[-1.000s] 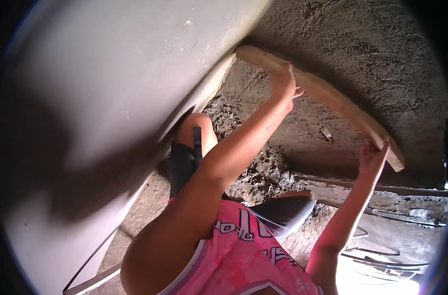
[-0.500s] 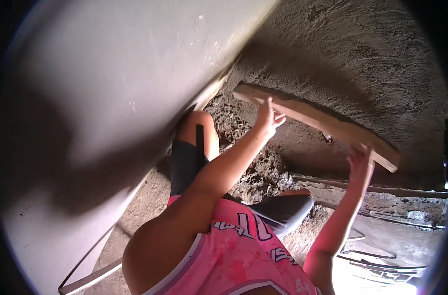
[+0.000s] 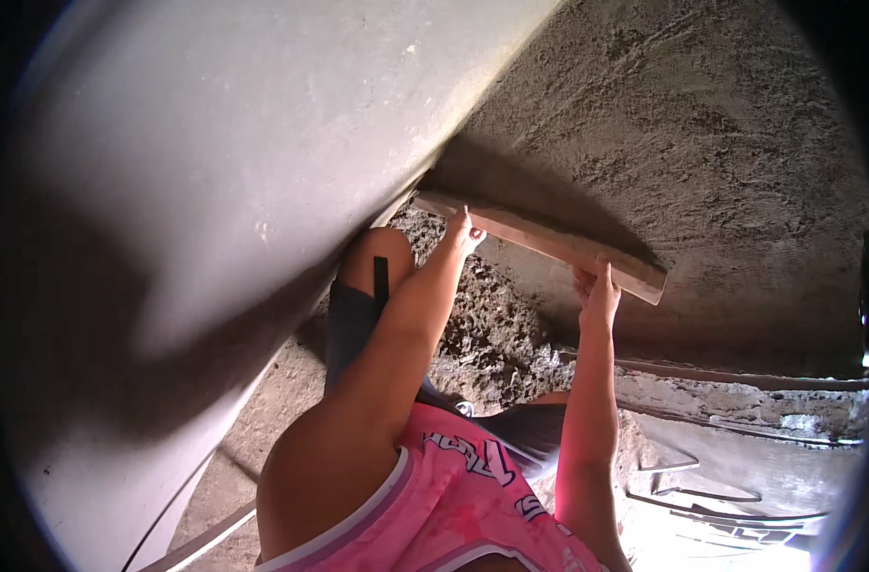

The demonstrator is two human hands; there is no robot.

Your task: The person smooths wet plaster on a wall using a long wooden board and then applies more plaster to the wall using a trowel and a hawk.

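Two hands, the left hand [image 3: 467,232] and the right hand [image 3: 598,292], are set apart from each other and clamped on one wooden board [image 3: 539,238]. The left hand grips the lower edge near the board's left end; the right hand grips the same edge near the right end. Fingers behind the board are partly hidden.

The wooden board is held lengthwise in front of a rough grey plaster wall [image 3: 711,153], sloping down toward the right. A dark shadow runs along its upper edge; whether that edge touches the plaster cannot be told. Its left end is near the seam with a smooth pale wall [image 3: 234,143], which occupies the left side.

Below the board, crumbled soil [image 3: 492,334] extends down toward the person's legs. A bare knee [image 3: 363,255] is below the board's left end, above dark shorts [image 3: 347,334]. The person wears a pink jersey [image 3: 454,505].

At lower right, a rough ledge [image 3: 730,398] runs along the wall's foot. Thin dark bars [image 3: 730,515] lie beyond it, beside a bright patch of light.
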